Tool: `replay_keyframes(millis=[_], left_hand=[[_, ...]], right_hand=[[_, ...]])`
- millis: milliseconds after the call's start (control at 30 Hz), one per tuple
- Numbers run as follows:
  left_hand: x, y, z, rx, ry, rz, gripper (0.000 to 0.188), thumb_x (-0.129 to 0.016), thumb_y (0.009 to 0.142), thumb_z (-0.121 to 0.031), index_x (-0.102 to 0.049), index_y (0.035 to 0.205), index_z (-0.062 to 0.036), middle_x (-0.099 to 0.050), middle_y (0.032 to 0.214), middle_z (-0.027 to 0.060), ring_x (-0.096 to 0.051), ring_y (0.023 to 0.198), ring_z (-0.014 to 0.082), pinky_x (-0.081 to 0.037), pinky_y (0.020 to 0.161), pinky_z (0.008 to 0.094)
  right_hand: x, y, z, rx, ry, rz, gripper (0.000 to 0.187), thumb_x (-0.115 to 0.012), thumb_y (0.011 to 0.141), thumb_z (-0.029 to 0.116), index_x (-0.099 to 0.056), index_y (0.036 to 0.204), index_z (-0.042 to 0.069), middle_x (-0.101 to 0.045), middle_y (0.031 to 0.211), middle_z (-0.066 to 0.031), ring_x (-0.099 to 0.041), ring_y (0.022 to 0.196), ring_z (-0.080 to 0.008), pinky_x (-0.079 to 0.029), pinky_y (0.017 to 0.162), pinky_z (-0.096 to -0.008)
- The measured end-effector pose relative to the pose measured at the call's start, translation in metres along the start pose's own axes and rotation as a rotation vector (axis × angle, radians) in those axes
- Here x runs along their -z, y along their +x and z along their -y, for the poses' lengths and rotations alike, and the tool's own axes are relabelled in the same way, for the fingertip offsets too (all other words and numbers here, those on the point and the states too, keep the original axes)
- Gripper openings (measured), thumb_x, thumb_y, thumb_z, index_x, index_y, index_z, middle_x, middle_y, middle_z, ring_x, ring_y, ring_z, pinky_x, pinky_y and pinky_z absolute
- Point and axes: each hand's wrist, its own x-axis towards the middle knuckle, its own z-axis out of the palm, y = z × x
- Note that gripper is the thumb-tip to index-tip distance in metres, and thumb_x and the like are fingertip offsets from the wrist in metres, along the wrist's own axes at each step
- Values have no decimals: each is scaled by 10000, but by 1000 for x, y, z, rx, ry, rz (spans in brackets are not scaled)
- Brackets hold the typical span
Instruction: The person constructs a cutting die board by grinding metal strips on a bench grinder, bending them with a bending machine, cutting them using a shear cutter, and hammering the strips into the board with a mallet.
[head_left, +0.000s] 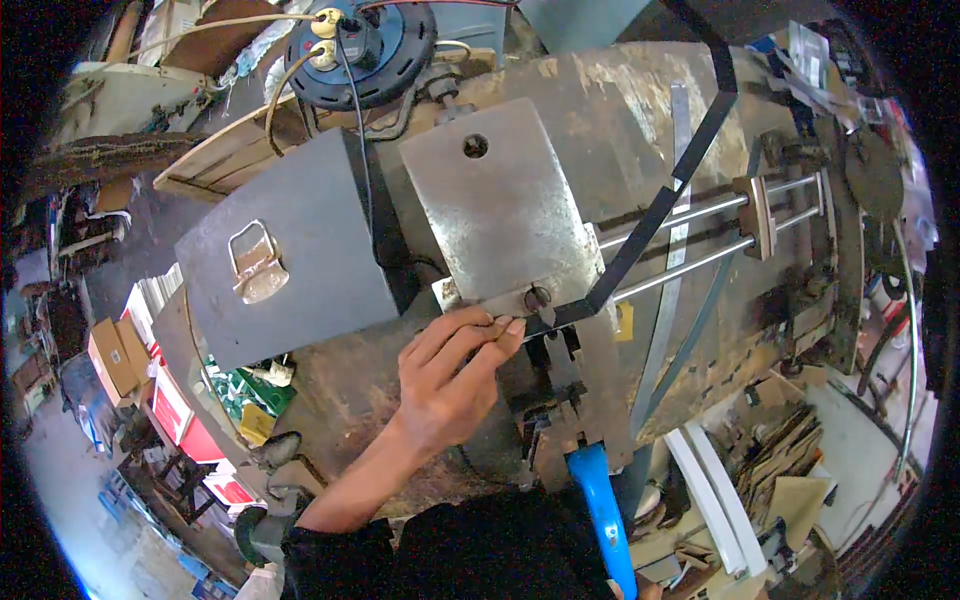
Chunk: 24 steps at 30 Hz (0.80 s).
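The left hand comes in over the scuffed worktop, its grip narrow, thumb and fingertips pinching the near end of a black bent metal strip. That end sits along the front edge of a thick steel plate, just beside the plate's lower hole. From there the strip runs right, bends upward, passes above 2 parallel polished rods and leaves the view at the top after more angled bends.

Only a sliver of the right hand shows at the lower edge, near the bottom end of a blue lever handle; I cannot tell whether its grip is wide, narrow or holding the handle. The handle slants up toward the dark mechanism below the plate.

The steel plate has 2 holes, 1 near its far edge and 1 near its front edge. The rods extend to the right of it and carry a metal crosspiece. A flat steel bar lies across the worktop, passing under the rods. Left of the plate stands a dark grey housing with a metal latch. Behind that, a cable reel bears 2 yellow plugs.
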Motion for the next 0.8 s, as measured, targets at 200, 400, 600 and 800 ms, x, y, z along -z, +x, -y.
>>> replay_keyframes(millis=[200, 400, 600, 800], left_hand=[[-2, 0, 1, -18, -4, -10, 375, -651, 614, 48, -711, 981, -1, -653, 845, 71, -644, 842, 246, -544, 695, 334], [-3, 2, 1, -12, 10, -41, 378, -653, 595, 61, -717, 962, -1, -641, 802, 78, -643, 817, 248, -546, 679, 343], [-4, 2, 1, -26, -10, -60, 389, -639, 580, 66, -713, 958, 15, -633, 785, 84, -638, 796, 257, -541, 663, 344], [0, 8, -2, -16, -39, -35, 372, -639, 593, 85, -709, 953, 22, -635, 789, 91, -633, 789, 260, -539, 648, 345]], right_hand=[[-4, -1, -9, 29, 6, -50, 402, -618, 963, 322, -628, 1135, -41, -666, 979, -232, -635, 875, -273, -496, 786, -414], [-7, 0, -16, 72, 26, -81, 419, -620, 962, 328, -616, 1158, -41, -660, 1000, -242, -636, 901, -285, -493, 804, -417], [-8, -1, -16, 34, -41, -87, 477, -628, 956, 346, -570, 1237, -36, -632, 1080, -259, -619, 991, -331, -474, 868, -432], [-13, 8, -36, 87, -126, -111, 505, -636, 945, 354, -555, 1273, -21, -618, 1111, -261, -602, 1039, -347, -465, 891, -430]])
